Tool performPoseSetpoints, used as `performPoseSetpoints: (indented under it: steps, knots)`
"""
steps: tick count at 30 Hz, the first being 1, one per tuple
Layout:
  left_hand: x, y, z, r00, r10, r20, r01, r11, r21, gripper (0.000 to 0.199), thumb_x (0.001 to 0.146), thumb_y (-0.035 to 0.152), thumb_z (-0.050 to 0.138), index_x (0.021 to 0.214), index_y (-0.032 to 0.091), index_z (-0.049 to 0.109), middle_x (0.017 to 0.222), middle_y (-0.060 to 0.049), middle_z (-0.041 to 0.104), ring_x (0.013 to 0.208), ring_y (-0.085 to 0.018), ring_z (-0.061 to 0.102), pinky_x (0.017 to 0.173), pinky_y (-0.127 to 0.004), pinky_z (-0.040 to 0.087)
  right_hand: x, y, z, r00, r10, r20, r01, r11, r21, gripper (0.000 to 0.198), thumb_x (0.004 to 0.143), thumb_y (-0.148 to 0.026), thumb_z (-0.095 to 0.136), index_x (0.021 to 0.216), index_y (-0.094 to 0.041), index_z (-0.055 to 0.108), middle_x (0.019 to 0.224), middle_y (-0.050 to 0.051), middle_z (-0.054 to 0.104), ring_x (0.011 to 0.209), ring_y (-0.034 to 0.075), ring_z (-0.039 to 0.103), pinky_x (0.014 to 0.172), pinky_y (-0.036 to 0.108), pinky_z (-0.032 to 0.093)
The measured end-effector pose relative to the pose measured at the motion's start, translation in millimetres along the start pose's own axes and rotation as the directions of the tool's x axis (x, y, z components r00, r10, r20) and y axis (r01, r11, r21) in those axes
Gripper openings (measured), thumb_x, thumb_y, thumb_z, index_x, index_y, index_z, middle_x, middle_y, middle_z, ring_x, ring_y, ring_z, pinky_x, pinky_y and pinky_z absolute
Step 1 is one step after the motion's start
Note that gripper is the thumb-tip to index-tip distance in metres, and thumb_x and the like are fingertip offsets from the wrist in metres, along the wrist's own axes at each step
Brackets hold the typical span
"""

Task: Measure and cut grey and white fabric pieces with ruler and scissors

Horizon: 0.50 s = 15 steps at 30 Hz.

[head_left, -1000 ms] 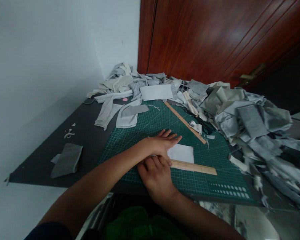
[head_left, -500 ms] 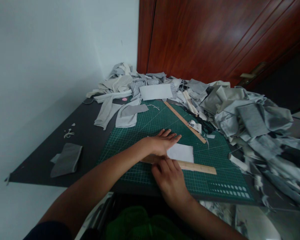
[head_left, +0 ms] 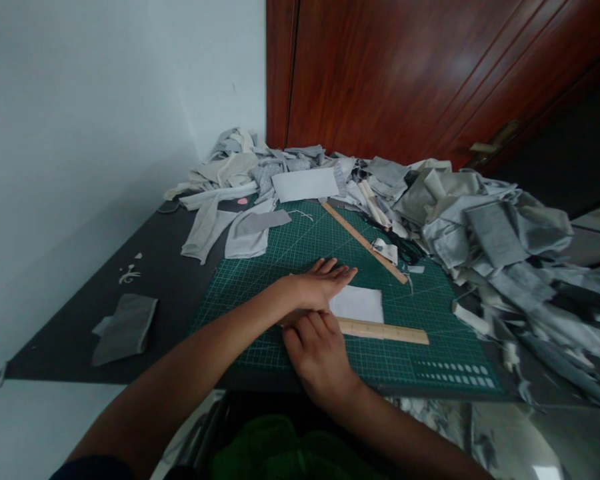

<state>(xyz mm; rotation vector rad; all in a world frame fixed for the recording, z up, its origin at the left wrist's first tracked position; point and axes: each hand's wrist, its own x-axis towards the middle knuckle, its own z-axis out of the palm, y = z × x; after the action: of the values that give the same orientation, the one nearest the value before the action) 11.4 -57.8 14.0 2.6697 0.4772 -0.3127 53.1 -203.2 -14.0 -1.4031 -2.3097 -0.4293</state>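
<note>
My left hand (head_left: 324, 285) lies flat with its fingers spread, pressing on a white piece of cloth (head_left: 359, 303) and covering its left part. A wooden ruler (head_left: 393, 331) runs along the near edge of that cloth, its left stretch hidden under my hands. Against the ruler's near side, my right hand (head_left: 316, 348) is closed, knuckles up, just below the left wrist. What its fingers grip, if anything, is hidden. Under everything is a green cutting mat (head_left: 295, 247) with a printed grid.
A second wooden ruler (head_left: 363, 240) lies diagonally at the mat's far side. Cloth scraps are heaped along the back and right (head_left: 497, 233). A folded grey cloth (head_left: 127, 330) rests on the dark tabletop (head_left: 173, 267) at left. Behind stand a white wall and a wooden door (head_left: 380, 80).
My right hand has slid left along the ruler, uncovering more of it. My left hand stays flat on the cloth. The whole view has shifted slightly.
</note>
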Motion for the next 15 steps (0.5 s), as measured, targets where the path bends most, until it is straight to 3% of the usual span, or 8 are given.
performPoseSetpoints:
  steps: [4,7,15]
  knots:
    - [4.3,-5.8,3.4,1.0,0.021,0.018,-0.021,1.0,-0.001,0.125,0.074,0.05,0.074,0.161,0.016,-0.01,0.17,-0.014,-0.002,0.155,-0.034,-0.013,0.125,-0.049,-0.002,9.3,-7.6,6.7,0.999,-0.008,-0.046,0.007,1.0,-0.016,0.015,0.094,-0.015,0.06,0.082,-0.019,0.067,0.082,0.006,0.067,0.078,0.023,0.054,0.072,0.037,0.038]
    - [4.5,-5.9,1.9,0.999,0.026,0.02,-0.026,1.0,0.004,0.13,0.072,0.054,0.074,0.161,0.014,-0.011,0.17,-0.016,-0.004,0.154,-0.035,-0.014,0.125,-0.049,-0.001,9.3,-9.2,9.7,1.0,0.001,-0.013,-0.001,1.0,-0.031,0.013,0.095,-0.018,0.061,0.084,-0.021,0.067,0.083,0.006,0.067,0.078,0.022,0.054,0.071,0.037,0.038]
    - [-1.3,0.1,-4.0,1.0,0.001,0.009,-0.001,1.0,0.005,0.109,0.078,0.036,0.062,0.162,0.019,-0.006,0.171,-0.012,0.004,0.156,-0.031,-0.01,0.125,-0.049,0.004,-18.2,15.0,-10.8,0.998,0.046,0.038,-0.043,0.995,-0.085,0.01,0.093,-0.014,0.066,0.085,-0.02,0.067,0.081,0.005,0.065,0.084,0.024,0.056,0.083,0.038,0.042]
